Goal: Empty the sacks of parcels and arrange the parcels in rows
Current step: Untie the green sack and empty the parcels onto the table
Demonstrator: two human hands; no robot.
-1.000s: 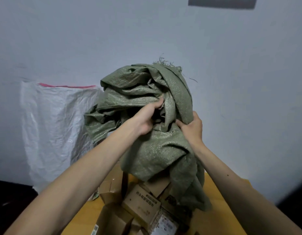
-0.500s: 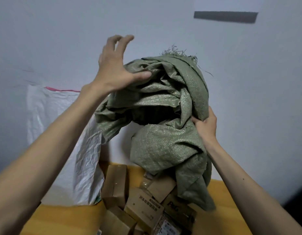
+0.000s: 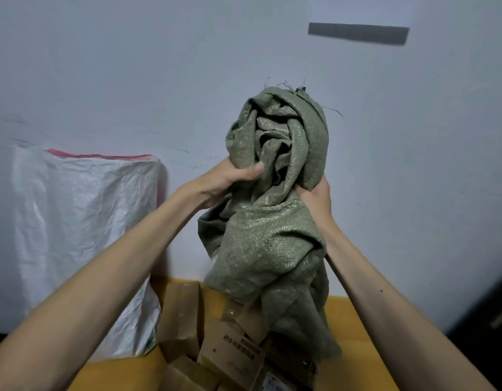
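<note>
Lowered from above, left hand point(image 3: 226, 180) joins right hand point(image 3: 315, 199), each grip clenched on raised green sack point(image 3: 272, 244).

The green sack point(image 3: 272, 244) is coarse woven plastic cloth, matt with a faint sheen, and its top edge is frayed. The white sack point(image 3: 83, 221) is thinner woven plastic, crinkled and slightly glossy. The parcels point(image 3: 182, 314) are matt brown cardboard, some with shiny tape. The table point(image 3: 344, 320) looks smooth, and the wall point(image 3: 131, 66) is matt paint.
</note>
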